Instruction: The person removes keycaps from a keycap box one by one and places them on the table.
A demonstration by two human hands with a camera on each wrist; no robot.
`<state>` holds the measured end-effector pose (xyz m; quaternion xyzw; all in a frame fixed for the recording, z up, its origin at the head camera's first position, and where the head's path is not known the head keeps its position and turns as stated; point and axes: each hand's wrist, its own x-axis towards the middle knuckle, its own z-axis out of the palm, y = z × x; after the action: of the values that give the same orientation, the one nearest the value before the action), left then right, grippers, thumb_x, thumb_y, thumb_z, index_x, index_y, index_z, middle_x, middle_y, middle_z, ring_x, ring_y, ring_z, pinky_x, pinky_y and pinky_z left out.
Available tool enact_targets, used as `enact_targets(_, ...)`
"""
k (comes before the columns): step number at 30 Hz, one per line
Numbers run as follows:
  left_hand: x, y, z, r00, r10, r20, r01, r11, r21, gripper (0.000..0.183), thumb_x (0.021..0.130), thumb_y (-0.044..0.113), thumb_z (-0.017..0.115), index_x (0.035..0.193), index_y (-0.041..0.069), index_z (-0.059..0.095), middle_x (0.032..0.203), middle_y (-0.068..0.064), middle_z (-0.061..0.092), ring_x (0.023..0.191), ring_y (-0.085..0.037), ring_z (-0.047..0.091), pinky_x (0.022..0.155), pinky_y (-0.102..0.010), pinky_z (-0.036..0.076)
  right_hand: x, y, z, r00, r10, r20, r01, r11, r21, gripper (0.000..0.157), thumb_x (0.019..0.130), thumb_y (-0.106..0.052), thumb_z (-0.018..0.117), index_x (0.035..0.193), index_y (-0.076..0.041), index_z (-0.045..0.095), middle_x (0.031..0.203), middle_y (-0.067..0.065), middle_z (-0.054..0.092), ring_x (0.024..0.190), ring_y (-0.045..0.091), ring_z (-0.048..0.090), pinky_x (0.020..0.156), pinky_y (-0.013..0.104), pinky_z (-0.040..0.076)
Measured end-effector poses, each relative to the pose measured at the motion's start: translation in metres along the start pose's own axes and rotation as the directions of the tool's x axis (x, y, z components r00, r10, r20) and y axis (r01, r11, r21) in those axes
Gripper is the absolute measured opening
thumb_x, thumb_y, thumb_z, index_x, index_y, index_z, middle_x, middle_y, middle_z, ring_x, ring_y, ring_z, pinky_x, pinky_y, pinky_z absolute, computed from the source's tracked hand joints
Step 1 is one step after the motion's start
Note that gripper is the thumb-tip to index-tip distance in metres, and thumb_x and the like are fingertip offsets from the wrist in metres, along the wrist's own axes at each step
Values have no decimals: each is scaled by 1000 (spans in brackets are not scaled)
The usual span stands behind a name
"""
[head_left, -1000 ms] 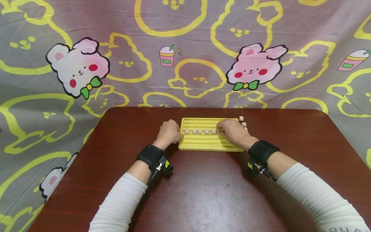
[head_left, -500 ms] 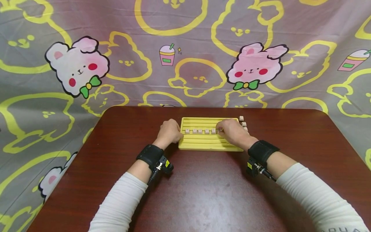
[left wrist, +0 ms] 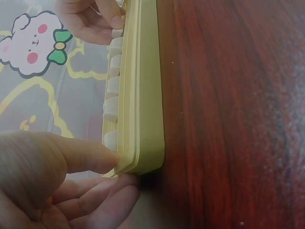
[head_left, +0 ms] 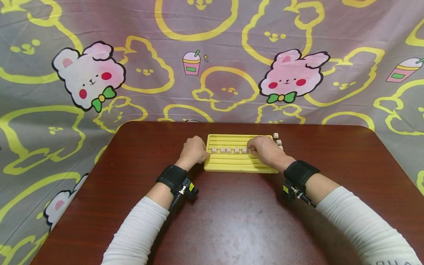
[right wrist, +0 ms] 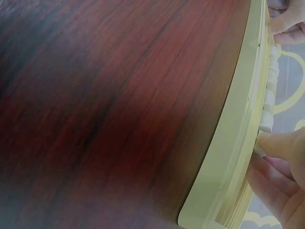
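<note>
A yellow ridged tray (head_left: 240, 167) lies on the table, with a row of several small white keycaps (head_left: 228, 150) along one of its middle grooves. My left hand (head_left: 193, 150) grips the tray's left end; in the left wrist view the thumb (left wrist: 90, 155) lies over the rim and the other fingers curl beside and below it. At the right end of the row, my right hand (head_left: 267, 151) pinches another keycap (right wrist: 259, 150) between thumb and fingers, down at the groove. That keycap is mostly hidden by the fingers in the head view.
A few loose keycaps (head_left: 276, 135) sit on the brown table (head_left: 232, 213) just beyond the tray's right end, partly behind my right hand. A patterned cloth (head_left: 225, 48) hangs behind the table's far edge. Each wrist wears a black strapped camera (head_left: 294, 180).
Both hands stay almost where they were, the left at the tray's end and the right at the row's end. The tray and the row of keycaps show no clear movement.
</note>
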<state>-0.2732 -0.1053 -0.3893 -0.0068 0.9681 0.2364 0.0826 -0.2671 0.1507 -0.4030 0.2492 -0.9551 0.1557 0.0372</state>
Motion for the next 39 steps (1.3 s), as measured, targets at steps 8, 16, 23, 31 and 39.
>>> enact_targets(8,0,0,2,1000,-3,5,3,1000,2,24,75,10,69,53,10,60,50,-1,60,48,-14,57,43,-21,38,-2,0,-2,999,-24,-28,25,999,27,8,86,-8,67,93,-9,72,89,3,70,79,15,60,73,35,51)
enact_targets(16,1,0,3,1000,2,10,-2,1000,15,32,76,10,68,47,12,53,47,0,56,45,-14,54,41,-21,36,-4,0,-9,1000,-11,-17,11,1000,10,13,87,-10,67,98,-9,72,95,4,71,87,18,63,79,38,52)
enact_targets(23,1,1,3,1000,-5,10,5,1000,11,37,76,9,66,46,14,46,45,1,50,42,-12,48,40,-21,31,-5,0,-13,1000,2,-15,-2,1000,-11,14,88,-11,66,100,-9,72,96,4,71,90,18,64,78,37,52)
enact_targets(31,-1,0,1,1000,6,-20,-5,999,33,27,74,11,68,49,12,57,49,0,59,57,-19,57,46,-23,39,-8,-2,-19,999,-37,-17,37,999,-12,15,88,-9,65,101,-6,72,97,6,71,92,20,64,81,38,52)
enact_targets(39,-1,3,0,1000,-7,-9,7,999,38,32,74,11,68,47,13,52,47,0,56,50,-17,55,41,-22,36,-11,-4,-30,999,-33,-18,32,999,-33,15,88,-10,66,101,-6,71,95,7,70,89,20,62,81,41,51)
